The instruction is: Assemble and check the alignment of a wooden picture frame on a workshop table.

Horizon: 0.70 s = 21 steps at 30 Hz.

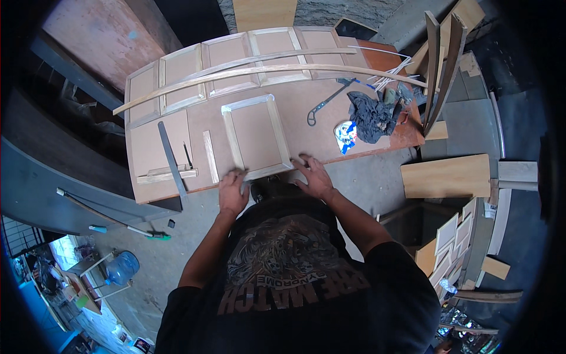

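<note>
As I reach forward with palms down, my left hand (pixel 233 193), thumb wide of its bent fingers, rests at the near left corner of the wooden frame (pixel 232 138); my right hand (pixel 315 178) spreads wide at its near right corner. The frame lies flat on the table (pixel 312 141), just beyond them.

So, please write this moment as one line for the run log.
frame: flat on board; left hand: at near left corner; right hand: at near right corner; strips: beyond frame
</note>
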### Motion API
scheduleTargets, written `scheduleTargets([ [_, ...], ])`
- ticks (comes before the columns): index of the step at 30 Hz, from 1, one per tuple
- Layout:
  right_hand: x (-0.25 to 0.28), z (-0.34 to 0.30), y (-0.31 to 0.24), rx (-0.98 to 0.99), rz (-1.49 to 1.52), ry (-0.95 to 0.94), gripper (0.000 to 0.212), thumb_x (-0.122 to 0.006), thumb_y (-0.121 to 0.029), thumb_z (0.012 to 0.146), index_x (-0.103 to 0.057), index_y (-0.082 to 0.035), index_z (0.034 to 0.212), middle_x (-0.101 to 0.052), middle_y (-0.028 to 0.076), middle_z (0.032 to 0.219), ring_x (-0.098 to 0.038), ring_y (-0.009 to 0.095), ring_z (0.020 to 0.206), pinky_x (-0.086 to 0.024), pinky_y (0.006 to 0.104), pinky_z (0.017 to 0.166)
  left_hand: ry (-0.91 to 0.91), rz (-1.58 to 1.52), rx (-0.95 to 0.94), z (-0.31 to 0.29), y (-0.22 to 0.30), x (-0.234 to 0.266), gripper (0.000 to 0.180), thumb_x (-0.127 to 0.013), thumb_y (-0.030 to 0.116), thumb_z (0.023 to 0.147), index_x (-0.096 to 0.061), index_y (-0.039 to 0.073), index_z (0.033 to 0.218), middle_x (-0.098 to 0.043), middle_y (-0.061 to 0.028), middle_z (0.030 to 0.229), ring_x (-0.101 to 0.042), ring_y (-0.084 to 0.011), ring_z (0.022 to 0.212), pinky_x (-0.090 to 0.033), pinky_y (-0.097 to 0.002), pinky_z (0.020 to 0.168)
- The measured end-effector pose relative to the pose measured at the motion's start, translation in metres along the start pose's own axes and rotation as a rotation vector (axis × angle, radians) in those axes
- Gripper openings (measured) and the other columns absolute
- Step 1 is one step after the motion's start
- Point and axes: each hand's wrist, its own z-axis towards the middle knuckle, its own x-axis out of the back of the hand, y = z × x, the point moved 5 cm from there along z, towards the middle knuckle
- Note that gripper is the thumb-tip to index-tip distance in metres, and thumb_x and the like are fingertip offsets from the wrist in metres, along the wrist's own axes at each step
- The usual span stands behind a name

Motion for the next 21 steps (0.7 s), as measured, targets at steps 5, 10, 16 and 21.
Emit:
scheduleTargets([
  [5, 0.003, -0.003, -0.001, 0.065, -0.105, -0.044, 0.072, -0.077, -0.030, 0.083, -0.048, -0.023, 0.149, -0.035, 0.017, 0.151, -0.044, 0.035, 0.131, -0.034, 0.0490, 0.112, -0.137, 0.126, -0.273, 0.015, 0.033, -0.034, 0.049, -0.071, 0.024, 0.082, -0.064, 0.013, 0.129, -0.056, -0.0077, 0.135, -0.047, -0.0278, 0.132, -0.036, -0.0440, 0.109],
  [10, -0.002, 0.001, -0.004, 0.089, -0.151, -0.146, 0.070, -0.072, -0.036, 0.087, -0.045, -0.027, 0.151, -0.031, 0.017, 0.156, -0.037, 0.037, 0.137, -0.029, 0.0507, 0.115, -0.173, 0.203, -0.295, 0.023, 0.044, -0.057, 0.050, -0.072, 0.025, 0.081, -0.064, 0.013, 0.129, -0.054, -0.0057, 0.137, -0.045, -0.0266, 0.134, -0.036, -0.0451, 0.109],
  [16, -0.010, 0.009, -0.007, 0.089, -0.190, -0.207, 0.073, -0.072, -0.039, 0.087, -0.042, -0.028, 0.153, -0.029, 0.016, 0.158, -0.034, 0.036, 0.139, -0.026, 0.0503, 0.117, -0.181, 0.211, -0.275, 0.025, 0.049, -0.061, 0.049, -0.071, 0.025, 0.082, -0.063, 0.013, 0.129, -0.054, -0.0058, 0.138, -0.044, -0.0268, 0.136, -0.035, -0.0462, 0.111],
  [21, -0.011, 0.015, -0.005, 0.109, -0.184, -0.217, 0.072, -0.071, -0.039, 0.088, -0.042, -0.028, 0.153, -0.028, 0.016, 0.159, -0.032, 0.037, 0.141, -0.025, 0.0505, 0.118, -0.156, 0.246, -0.270, 0.024, 0.048, -0.063, 0.046, -0.068, 0.024, 0.083, -0.064, 0.013, 0.128, -0.054, -0.0060, 0.139, -0.043, -0.0268, 0.136, -0.034, -0.0461, 0.111],
])
